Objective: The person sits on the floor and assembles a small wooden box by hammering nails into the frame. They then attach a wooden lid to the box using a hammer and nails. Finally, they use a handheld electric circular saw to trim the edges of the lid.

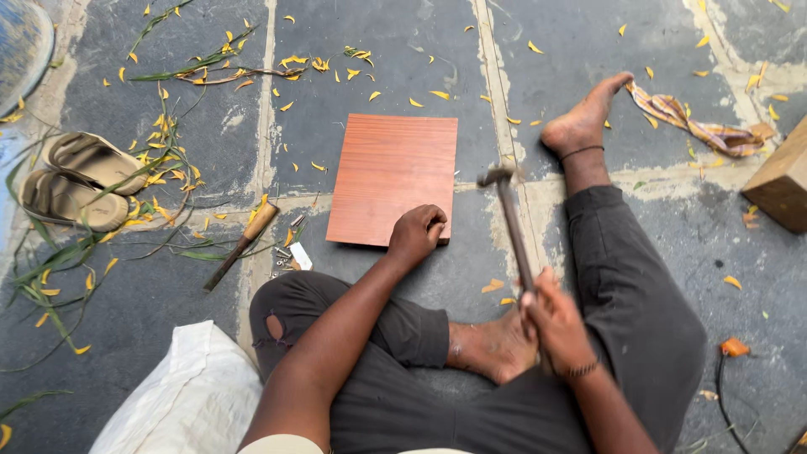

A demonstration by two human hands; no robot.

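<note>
Left hand (415, 234) pinched shut on sth tiny at the near edge of the board (392, 176), which lies flat on the stone floor (588, 50), centre frame. Right hand (556, 324) wraps the hammer (509, 220) handle; head raised, blurred, just off the board's 3 o'clock edge. Bare floor at 12. Chisel (241, 245) & small nails (282, 259) at 9, sandals (80, 178) farther out. Wood block (782, 181) at 3, foot (584, 118) at 2.
</note>
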